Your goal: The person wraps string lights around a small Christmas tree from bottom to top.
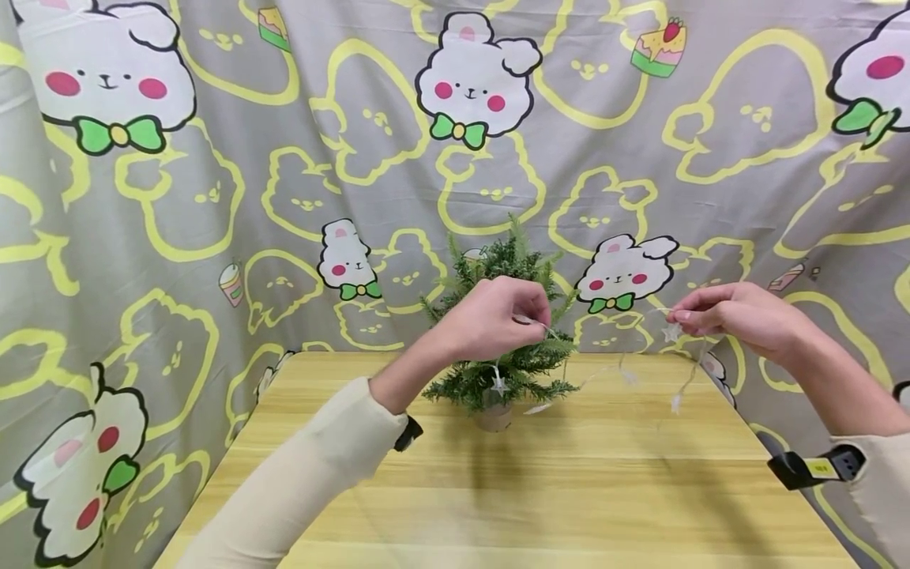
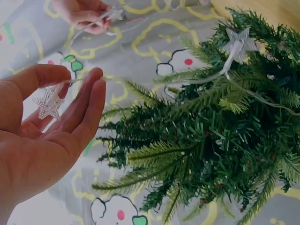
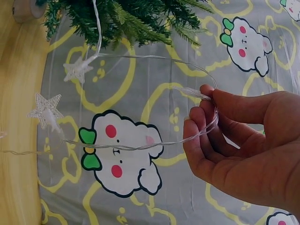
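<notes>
A small artificial Christmas tree (image 1: pixel 508 265) stands in a round pot (image 1: pixel 494 417) near the back of the table. In front of its branches, my left hand (image 1: pixel 498 316) pinches the clear wire of star string lights, and one star (image 2: pixel 48 102) hangs by the palm. Another star (image 2: pixel 240 45) lies against the greenery, its wire running along the branches. Off to the right of the tree, my right hand (image 1: pixel 742 316) holds the same wire between thumb and fingertips. The wire loops from there, with two clear stars, one of them a larger star (image 3: pixel 47 111), dangling below.
The wooden table (image 1: pixel 426 490) stretches in front of the tree. Behind and beside it hangs a grey curtain (image 1: pixel 398 182) with rabbit prints. Black straps, such as the right wrist strap (image 1: pixel 814 468), sit at both cuffs.
</notes>
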A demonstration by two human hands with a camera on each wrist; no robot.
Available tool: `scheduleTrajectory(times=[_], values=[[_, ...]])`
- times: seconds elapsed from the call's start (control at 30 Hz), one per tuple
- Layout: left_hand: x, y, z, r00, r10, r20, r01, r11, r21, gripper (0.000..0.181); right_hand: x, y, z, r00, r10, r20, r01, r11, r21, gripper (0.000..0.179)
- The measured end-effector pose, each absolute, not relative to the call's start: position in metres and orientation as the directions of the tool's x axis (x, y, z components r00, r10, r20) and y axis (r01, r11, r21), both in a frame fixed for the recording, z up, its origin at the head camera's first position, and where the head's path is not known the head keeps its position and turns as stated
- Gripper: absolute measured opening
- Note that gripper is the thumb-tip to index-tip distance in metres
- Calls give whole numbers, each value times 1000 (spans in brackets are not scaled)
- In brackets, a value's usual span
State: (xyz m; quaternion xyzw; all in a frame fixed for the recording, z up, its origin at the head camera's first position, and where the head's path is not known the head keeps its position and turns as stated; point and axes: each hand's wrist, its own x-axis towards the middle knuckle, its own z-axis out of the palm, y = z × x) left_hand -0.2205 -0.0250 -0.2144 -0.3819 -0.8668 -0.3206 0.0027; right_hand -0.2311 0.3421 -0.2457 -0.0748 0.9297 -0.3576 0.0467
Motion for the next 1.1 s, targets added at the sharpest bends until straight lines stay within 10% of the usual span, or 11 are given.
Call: scheduleTrajectory(times=[1.1], values=[[-238, -47, -200, -795, 398, 457, 606, 527, 596, 14, -224, 346, -245, -986, -167, -28, -102, 719, -687, 29]])
